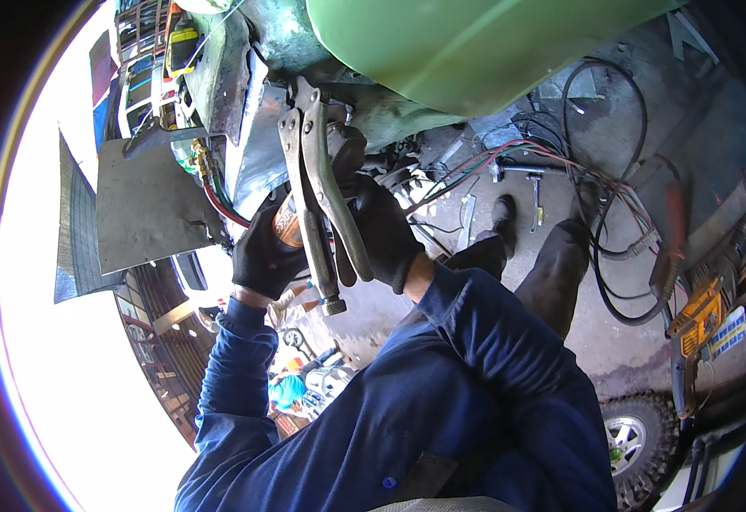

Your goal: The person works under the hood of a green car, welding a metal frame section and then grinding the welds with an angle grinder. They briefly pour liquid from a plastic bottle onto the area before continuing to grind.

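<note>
Large metal locking pliers (315, 183) hang in front of my hands, their jaws up against the edge of a bare sheet-metal panel (258, 141). My left hand (264, 256), in a black glove, is closed around a brown wooden handle (287, 224); the pliers cover the handle's other end. On the other side of the pliers is my right hand (383, 229), also black-gloved, with its fingers curled and partly hidden behind the plier arms. A dark rounded shape (345, 147) rises above it, and I cannot tell what it is.
A green body panel (475, 43) hangs above. Grey sheet metal (147, 205) and a brass-fitted torch (200, 158) are at left. Hoses (565, 162) and a hammer (533, 171) lie on the floor. A yellow power tool (699, 316) and a wheel (641, 448) stand at right.
</note>
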Demonstrator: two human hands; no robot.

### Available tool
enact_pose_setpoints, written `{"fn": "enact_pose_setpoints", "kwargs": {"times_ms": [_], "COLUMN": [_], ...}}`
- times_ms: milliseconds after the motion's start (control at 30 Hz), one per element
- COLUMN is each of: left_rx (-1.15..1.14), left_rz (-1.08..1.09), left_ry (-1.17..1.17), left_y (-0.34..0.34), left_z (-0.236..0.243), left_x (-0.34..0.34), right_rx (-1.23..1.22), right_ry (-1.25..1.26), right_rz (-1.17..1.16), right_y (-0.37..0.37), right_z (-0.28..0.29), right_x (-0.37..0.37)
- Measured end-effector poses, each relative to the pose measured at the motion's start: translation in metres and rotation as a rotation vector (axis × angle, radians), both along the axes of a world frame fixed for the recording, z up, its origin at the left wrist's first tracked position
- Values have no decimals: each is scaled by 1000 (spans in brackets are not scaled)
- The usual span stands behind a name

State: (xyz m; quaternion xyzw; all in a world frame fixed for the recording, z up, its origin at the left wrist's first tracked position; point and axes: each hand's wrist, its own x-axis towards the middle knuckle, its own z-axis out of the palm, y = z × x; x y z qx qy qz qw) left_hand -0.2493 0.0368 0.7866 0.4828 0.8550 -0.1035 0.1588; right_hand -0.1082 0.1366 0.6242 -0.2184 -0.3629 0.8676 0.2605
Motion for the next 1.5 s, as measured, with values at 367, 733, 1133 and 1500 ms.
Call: {"fn": "enact_pose_setpoints", "kwargs": {"times_ms": [367,733,1133,1500], "left_rx": [-12,420,-139,19], "left_rz": [-32,559,85,5], "left_ry": [11,-377,46,16], "left_y": [5,-20,-9,-8], "left_z": [-1,-15,2,-7], "left_x": [-2,-22,-21,-10], "right_rx": [-40,-51,-52,14], "right_ry": [0,-45,-32,-36], "right_rz": [16,16,37,-15], "right_y": [-1,7,14,14], "right_z": [-3,2,6,10], "right_x": [-4,-3,5,11]}}
